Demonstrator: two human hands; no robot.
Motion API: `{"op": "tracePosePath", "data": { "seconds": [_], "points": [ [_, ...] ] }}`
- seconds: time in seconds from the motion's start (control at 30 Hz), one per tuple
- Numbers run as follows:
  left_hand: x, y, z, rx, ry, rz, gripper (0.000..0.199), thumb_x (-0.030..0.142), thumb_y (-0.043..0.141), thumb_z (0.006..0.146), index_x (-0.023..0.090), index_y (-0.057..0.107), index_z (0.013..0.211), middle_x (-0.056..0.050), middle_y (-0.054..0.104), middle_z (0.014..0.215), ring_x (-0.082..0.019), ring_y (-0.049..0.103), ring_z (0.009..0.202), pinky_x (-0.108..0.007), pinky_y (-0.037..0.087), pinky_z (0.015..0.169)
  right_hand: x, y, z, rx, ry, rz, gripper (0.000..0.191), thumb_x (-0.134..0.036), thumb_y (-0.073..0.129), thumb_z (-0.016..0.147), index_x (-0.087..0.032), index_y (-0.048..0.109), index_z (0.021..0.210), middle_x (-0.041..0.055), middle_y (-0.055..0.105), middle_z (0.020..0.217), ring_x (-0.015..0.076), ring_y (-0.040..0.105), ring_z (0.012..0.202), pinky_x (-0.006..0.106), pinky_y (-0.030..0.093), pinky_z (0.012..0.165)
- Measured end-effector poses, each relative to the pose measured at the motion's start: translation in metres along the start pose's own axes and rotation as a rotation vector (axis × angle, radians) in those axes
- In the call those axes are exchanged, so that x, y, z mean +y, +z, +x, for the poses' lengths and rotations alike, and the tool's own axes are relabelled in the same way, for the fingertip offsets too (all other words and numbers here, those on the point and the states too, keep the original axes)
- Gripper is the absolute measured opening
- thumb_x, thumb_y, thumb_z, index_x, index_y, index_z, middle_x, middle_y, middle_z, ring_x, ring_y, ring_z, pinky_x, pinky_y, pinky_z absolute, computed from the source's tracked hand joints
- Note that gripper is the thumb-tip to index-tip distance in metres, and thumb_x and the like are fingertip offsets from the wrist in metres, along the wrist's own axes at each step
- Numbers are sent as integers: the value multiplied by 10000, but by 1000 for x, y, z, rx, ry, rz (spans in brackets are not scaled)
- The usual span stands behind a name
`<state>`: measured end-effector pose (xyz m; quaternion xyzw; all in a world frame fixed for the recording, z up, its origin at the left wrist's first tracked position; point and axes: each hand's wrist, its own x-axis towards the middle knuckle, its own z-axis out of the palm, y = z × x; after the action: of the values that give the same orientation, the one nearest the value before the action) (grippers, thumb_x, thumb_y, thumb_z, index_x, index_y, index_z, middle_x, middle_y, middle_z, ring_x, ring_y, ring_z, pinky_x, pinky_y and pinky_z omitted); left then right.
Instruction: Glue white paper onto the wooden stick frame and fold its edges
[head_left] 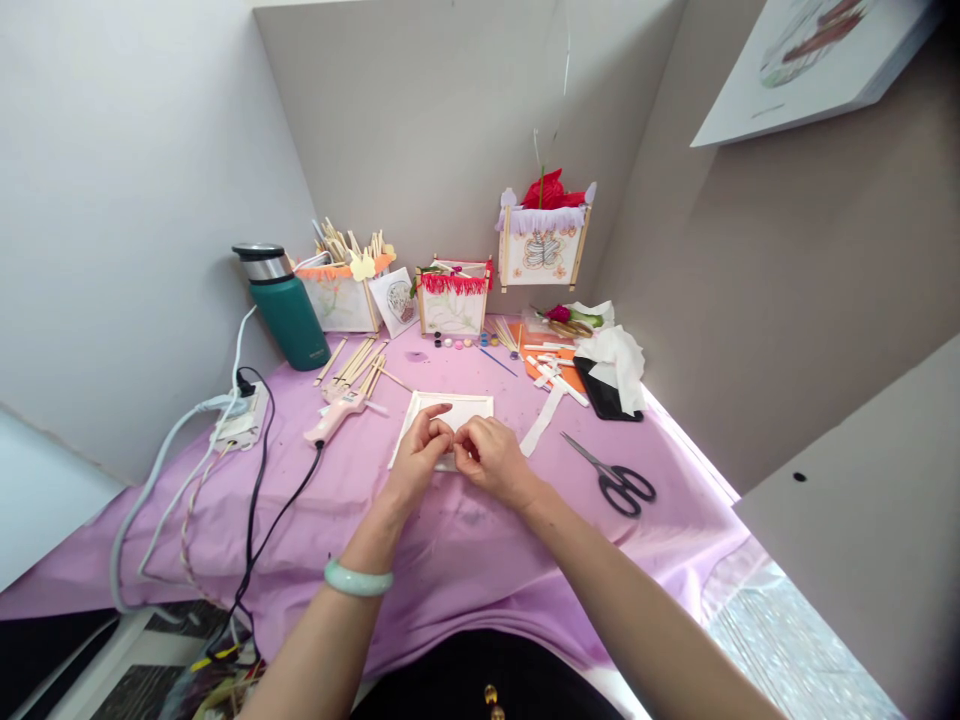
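A white paper panel framed with wooden sticks (457,408) lies flat on the purple table cover (465,540). My left hand (420,452) and my right hand (486,455) meet over the panel's near edge, fingertips pinched together on it or on something small there; what lies between the fingers is too small to tell. A pale green bangle (358,579) circles my left wrist.
A pink glue gun (337,415) lies left of the panel, its black cord running to a power strip (241,420). Black scissors (616,478) lie to the right. Behind stand a green flask (289,310), loose wooden sticks (358,360), paper lanterns (454,297), paint pots (457,342) and tissue (619,365).
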<state>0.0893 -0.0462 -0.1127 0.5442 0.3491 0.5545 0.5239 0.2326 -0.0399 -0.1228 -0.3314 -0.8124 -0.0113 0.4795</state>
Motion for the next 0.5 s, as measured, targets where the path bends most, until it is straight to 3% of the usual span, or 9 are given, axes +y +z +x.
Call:
{"op": "tracePosePath", "data": {
  "seconds": [0.13,0.3,0.5],
  "points": [
    [3,-4,2,7,-29,-169,387,170,591,723,161,555,1108,51,530,639,-100,494,626,-244,394,688,-3,-2,1,20,5,72,94,-126,501,790,-206,488,743,-18,510,633,133,457,575,264,368,598],
    [9,-7,2,-66,-104,-430,363,157,598,722,130,589,1084,50,476,586,-99,453,592,-270,419,679,-5,-7,2,29,48,105,97,-144,476,821,-208,489,749,-5,525,661,137,460,594,273,368,607],
    [12,-9,-2,-98,-179,-595,342,109,570,728,123,609,1067,49,425,576,-90,417,582,-270,429,667,-6,-9,3,16,32,91,157,-173,430,881,-208,479,735,3,518,651,144,448,587,287,359,608]
  ]
}}
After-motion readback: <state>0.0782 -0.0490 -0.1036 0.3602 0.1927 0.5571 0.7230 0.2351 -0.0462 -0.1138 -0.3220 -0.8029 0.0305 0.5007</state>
